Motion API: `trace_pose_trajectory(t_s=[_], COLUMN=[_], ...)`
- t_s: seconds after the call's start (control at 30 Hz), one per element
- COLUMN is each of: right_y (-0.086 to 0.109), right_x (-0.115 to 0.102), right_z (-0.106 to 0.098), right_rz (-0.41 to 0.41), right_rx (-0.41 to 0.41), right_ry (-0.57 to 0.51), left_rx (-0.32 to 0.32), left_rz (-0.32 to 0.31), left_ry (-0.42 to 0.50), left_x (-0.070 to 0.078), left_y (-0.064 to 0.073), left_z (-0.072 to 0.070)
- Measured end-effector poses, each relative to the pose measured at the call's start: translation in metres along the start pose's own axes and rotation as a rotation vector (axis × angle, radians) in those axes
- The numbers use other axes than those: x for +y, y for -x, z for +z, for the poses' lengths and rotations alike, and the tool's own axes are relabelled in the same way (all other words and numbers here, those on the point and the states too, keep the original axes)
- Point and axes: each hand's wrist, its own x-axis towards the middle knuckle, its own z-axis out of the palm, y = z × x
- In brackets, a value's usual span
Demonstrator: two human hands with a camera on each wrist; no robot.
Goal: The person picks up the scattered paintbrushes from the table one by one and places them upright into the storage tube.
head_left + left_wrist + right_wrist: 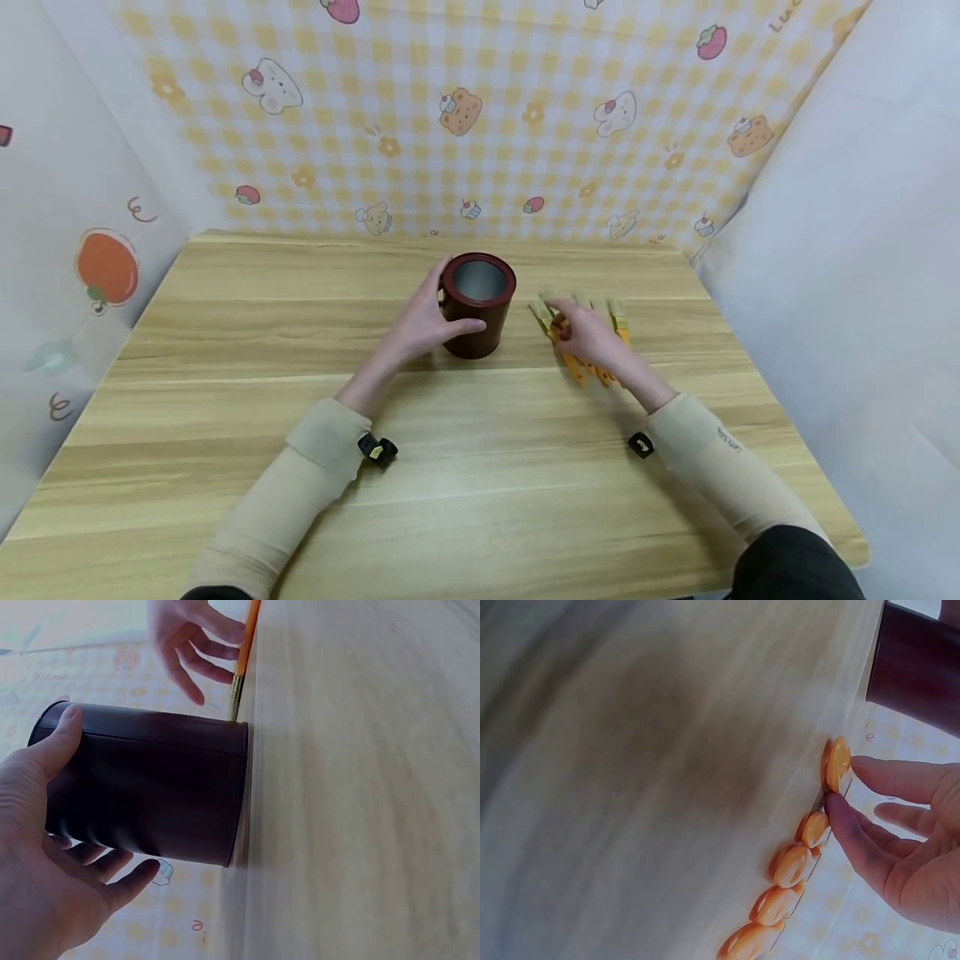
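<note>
A dark red cylindrical cup (491, 325) with a grey inside stands upright on the table. My left hand (427, 323) holds it from the left, thumb across the near side and fingers round the far side, partly hidden. Several flat paintbrushes with orange handles lie side by side to the right of the cup. On the leftmost paintbrush (573, 367), my right hand (592, 337) has thumb and a finger on opposite sides of the handle, pinching it. That handle's end (840, 761) shows between the fingertips in the right wrist view. The other paintbrushes (619, 317) lie partly under the hand.
The wooden table (480, 500) has its back edge against a yellow checked cloth (420, 108) with cartoon prints. White sheets (847, 250) hang at both sides. A small black device (377, 450) sits at the left wrist, another (641, 445) at the right.
</note>
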Motion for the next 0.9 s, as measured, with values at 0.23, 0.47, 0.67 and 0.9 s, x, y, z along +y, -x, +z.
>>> trace_pose_trajectory(t_s=[0.23, 0.47, 0.67, 0.9], right_y=[-0.002, -0.005, -0.002, -0.003], right_x=[-0.003, -0.005, -0.007, -0.018], right_z=[0.002, 0.004, -0.002, -0.023], right_rz=[-0.028, 0.012, 0.053, 0.059], right_rx=[-0.025, -0.073, -0.071, 0.057], right_ry=[0.04, 0.052, -0.002, -0.171], left_rx=[0.012, -0.002, -0.066, -0.113], left_rz=[0.052, 0.038, 0.018, 0.043], left_ry=[0.08, 0.078, 0.082, 0.087], left_x=[-0.002, -0.004, -0.007, -0.007], left_y=[0.0, 0.009, 0.02, 0.025], left_z=[0.001, -0.004, -0.01, -0.015])
